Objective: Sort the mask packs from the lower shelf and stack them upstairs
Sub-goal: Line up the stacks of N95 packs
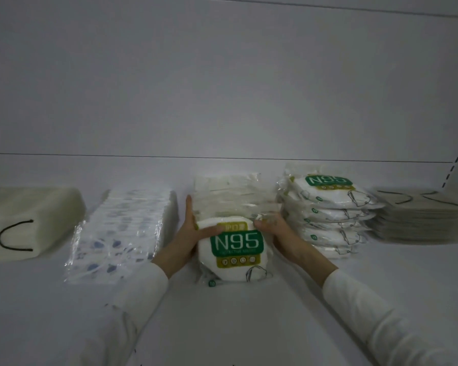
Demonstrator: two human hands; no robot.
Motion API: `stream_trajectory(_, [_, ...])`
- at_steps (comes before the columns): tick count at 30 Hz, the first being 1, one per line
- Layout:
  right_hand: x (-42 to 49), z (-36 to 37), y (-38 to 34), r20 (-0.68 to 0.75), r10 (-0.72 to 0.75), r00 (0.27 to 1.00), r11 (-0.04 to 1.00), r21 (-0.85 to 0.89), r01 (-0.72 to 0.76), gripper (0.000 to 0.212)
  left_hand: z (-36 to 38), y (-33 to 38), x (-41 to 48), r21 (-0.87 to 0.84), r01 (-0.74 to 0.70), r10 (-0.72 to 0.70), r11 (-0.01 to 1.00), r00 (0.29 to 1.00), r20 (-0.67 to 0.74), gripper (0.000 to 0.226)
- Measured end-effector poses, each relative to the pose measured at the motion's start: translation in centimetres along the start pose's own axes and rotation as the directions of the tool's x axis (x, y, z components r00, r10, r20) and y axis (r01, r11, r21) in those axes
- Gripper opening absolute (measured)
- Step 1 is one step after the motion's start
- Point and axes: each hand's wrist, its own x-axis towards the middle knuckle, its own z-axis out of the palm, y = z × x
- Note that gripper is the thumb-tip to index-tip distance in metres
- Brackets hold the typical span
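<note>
A white N95 mask pack point(236, 249) with a green label lies on the white shelf point(236, 313) at the centre, in front of a pile of clear-wrapped white packs point(230, 196). My left hand point(189, 233) holds its left edge, thumb across the top of the label and fingers straight up along the side. Its upper right corner is gripped by my right hand point(275, 231). A stack of several N95 packs point(325, 212) stands just to the right.
A row of clear packs with blue-patterned masks point(122, 228) lies at the left. A white block of masks with black ear loops point(24, 223) sits at the far left. At the far right sits a grey stack point(418, 215). The white back wall rises behind.
</note>
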Motion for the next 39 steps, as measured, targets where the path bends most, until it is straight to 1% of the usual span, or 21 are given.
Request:
stream_trajectory(1, [0.1,0.1,0.1,-0.006,-0.005,1.000,1.000,0.003,0.005,0.098,0.2,0.0,0.0,-0.023,0.017,-0.018,1.000,1.000,-0.013,0.145])
stream_trajectory(3, [-0.1,0.6,0.5,0.003,-0.017,1.000,0.999,0.034,0.017,0.070,0.8,0.3,-0.1,-0.056,0.037,-0.037,0.998,0.999,-0.001,0.128])
stream_trajectory(5, [-0.2,1.2,0.6,0.022,0.003,1.000,0.998,0.065,-0.004,0.062,1.4,0.6,-0.2,-0.062,0.022,-0.022,0.998,1.000,0.001,0.123])
stream_trajectory(7, [0.1,1.3,0.6,0.012,-0.027,1.000,0.996,0.082,0.026,0.060,1.4,0.8,0.0,-0.057,-0.023,0.022,0.998,1.000,-0.010,0.125])
stream_trajectory(9, [0.5,1.6,0.4,-0.036,-0.072,0.997,0.994,0.085,0.075,0.060,1.2,1.0,0.4,-0.045,-0.047,0.047,0.998,0.999,-0.019,0.127])
stream_trajectory(11, [0.5,1.8,0.4,-0.060,-0.056,0.997,0.994,0.089,0.061,0.066,1.0,1.1,0.9,-0.027,-0.046,0.046,0.999,0.999,-0.013,0.126])
stream_trajectory(12, [0.4,1.9,0.5,-0.066,-0.042,0.997,0.994,0.097,0.049,0.067,0.9,1.0,1.0,-0.009,-0.040,0.040,0.999,0.999,-0.006,0.122])
stream_trajectory(14, [0.4,1.7,0.5,-0.118,-0.030,0.993,0.993,0.109,0.043,0.068,0.6,0.8,1.2,-0.002,-0.034,0.034,0.999,0.999,-0.022,0.106])
stream_trajectory(16, [0.5,1.6,0.3,-0.188,-0.007,0.982,0.987,0.158,0.038,0.082,0.5,0.5,1.2,-0.026,-0.026,0.025,0.999,0.999,-0.035,0.098])
stream_trajectory(17, [0.6,1.5,0.2,-0.198,0.007,0.980,0.981,0.193,0.032,0.087,0.6,0.4,1.2,-0.041,-0.016,0.014,0.999,1.000,-0.028,0.093])
stream_trajectory(18, [0.8,1.5,0.2,-0.194,0.020,0.981,0.974,0.225,0.025,0.087,0.8,0.4,1.1,-0.059,0.000,-0.001,0.998,1.000,-0.016,0.082])
stream_trajectory(21, [1.0,2.2,-0.1,-0.194,0.068,0.979,0.954,0.301,-0.006,0.079,1.2,0.6,1.0,-0.110,0.036,-0.033,0.993,0.999,0.024,0.026])
stream_trajectory(22, [1.2,2.4,0.0,-0.202,0.061,0.977,0.951,0.310,0.005,0.076,1.1,0.7,1.1,-0.119,0.039,-0.036,0.992,0.999,0.028,0.019])
stream_trajectory(24, [1.3,2.5,0.3,-0.205,0.046,0.978,0.945,0.325,0.024,0.081,1.1,1.1,0.8,-0.121,0.020,-0.018,0.992,1.000,0.024,0.028])
stream_trajectory(26, [1.3,2.7,0.3,-0.193,0.050,0.980,0.943,0.332,0.017,0.083,1.0,1.3,0.8,-0.068,0.025,-0.026,0.997,1.000,-0.017,0.040])
stream_trajectory(28, [1.2,2.6,0.5,-0.173,0.053,0.984,0.946,0.324,0.006,0.082,1.2,1.3,0.7,-0.025,0.030,-0.031,0.999,0.998,-0.051,0.042])
stream_trajectory(30, [1.2,2.3,0.6,-0.177,0.046,0.983,0.951,0.309,0.012,0.083,1.3,1.4,0.5,-0.036,0.024,-0.027,0.999,0.996,-0.083,0.041])
stream_trajectory(32, [0.8,2.2,0.1,-0.210,0.027,0.977,0.959,0.281,0.034,0.076,1.2,1.5,0.3,-0.098,0.009,-0.020,0.995,0.994,-0.109,0.043])
stream_trajectory(34, [0.2,2.2,-0.1,-0.220,0.021,0.975,0.949,0.311,0.049,0.061,1.1,1.7,-0.1,-0.136,-0.025,0.005,0.990,0.990,-0.141,0.032])
stream_trajectory(37, [-0.8,2.8,-0.4,-0.221,0.044,0.974,0.937,0.348,0.037,0.047,1.5,1.5,-0.6,-0.139,0.011,-0.032,0.990,0.988,-0.149,0.040])
stream_trajectory(39, [-1.3,3.3,-0.3,-0.177,0.067,0.982,0.931,0.366,0.002,0.041,1.8,1.3,-0.8,-0.136,0.012,-0.032,0.991,0.990,-0.140,0.042])
